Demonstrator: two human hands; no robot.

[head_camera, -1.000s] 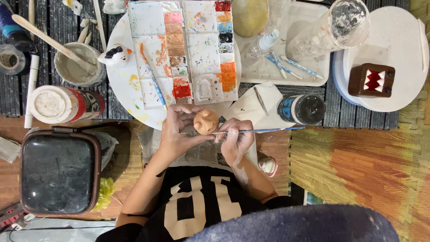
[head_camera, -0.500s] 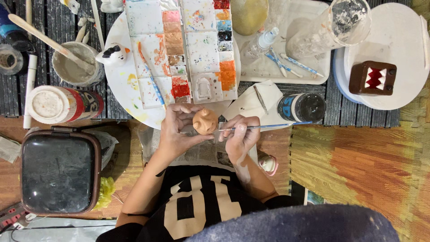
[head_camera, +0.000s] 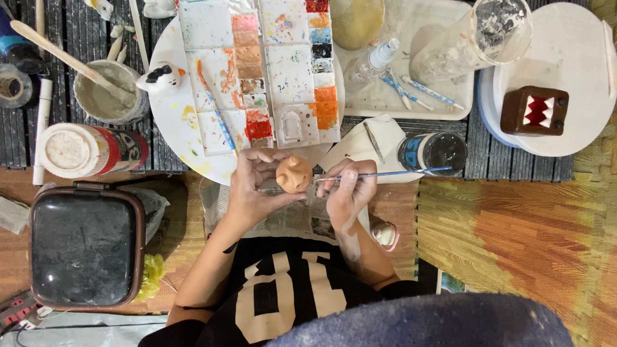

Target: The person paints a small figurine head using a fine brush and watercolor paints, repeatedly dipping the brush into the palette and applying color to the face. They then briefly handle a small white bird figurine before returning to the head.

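Holding the clay figure (head_camera: 294, 173) just near of the palette (head_camera: 257, 71), the left hand (head_camera: 257, 189) curls round it with fingertips pinching its sides, while the right hand (head_camera: 347, 193) is closed in a pen grip on a thin brush (head_camera: 385, 173) whose handle runs off to the right toward a dark jar (head_camera: 432, 153). The brush tip meets the figure's right side. To paint this well, I judge the left fingers should stay on the unpainted parts and turn the figure slowly, with the right hand braced against the left for short, light strokes (a loaded tip would likely run on the curve). The tip itself is too fine to see, the figure's underside is hidden by the left palm, and a small white piece (head_camera: 384, 234) beside the right forearm is hard to make out.
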